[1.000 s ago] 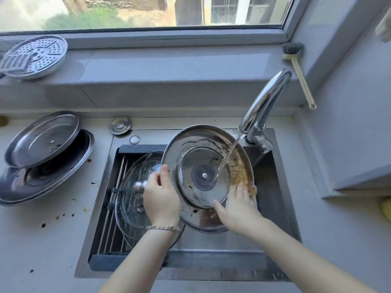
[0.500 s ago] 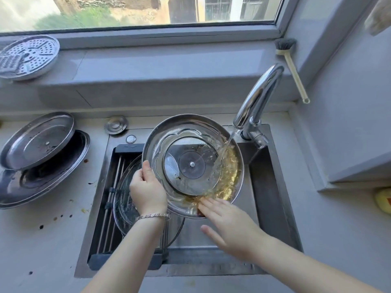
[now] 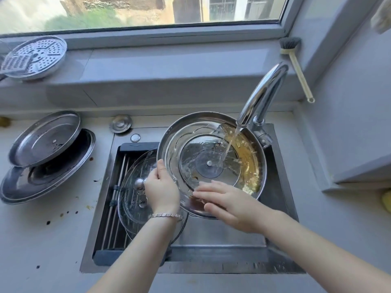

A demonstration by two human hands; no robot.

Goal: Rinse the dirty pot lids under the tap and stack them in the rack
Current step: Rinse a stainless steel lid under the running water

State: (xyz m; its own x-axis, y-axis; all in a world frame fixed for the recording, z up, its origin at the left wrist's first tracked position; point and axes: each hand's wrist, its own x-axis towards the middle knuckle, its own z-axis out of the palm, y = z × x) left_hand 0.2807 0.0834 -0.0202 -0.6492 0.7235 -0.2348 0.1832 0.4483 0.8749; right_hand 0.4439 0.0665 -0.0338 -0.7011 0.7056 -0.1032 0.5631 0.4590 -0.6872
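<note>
A steel pot lid (image 3: 186, 140) with a glass centre is held underside up over the sink, under the running tap (image 3: 262, 96). Yellow-brown grease covers its right side where the water lands. My left hand (image 3: 161, 187) grips the lid's left rim. My right hand (image 3: 224, 199) lies with straight fingers on the lid's lower inner face. Glass lids (image 3: 135, 197) with metal knobs lie on the roll-up rack (image 3: 118, 218) over the sink's left half. Two dirty steel lids, a small lid (image 3: 45, 138) on a large lid (image 3: 50, 174), sit stacked on the counter at left.
A perforated steamer plate (image 3: 36, 57) and a grater rest on the windowsill at left. A dish brush (image 3: 296, 66) leans in the right corner. A sink plug (image 3: 120, 123) lies behind the sink. Brown drips spot the counter left of the sink (image 3: 277, 195).
The lid has tilted flatter and the water now lands on its upper right. My right hand slid left along the lid's lower inner face. My left hand kept its grip on the rim.
</note>
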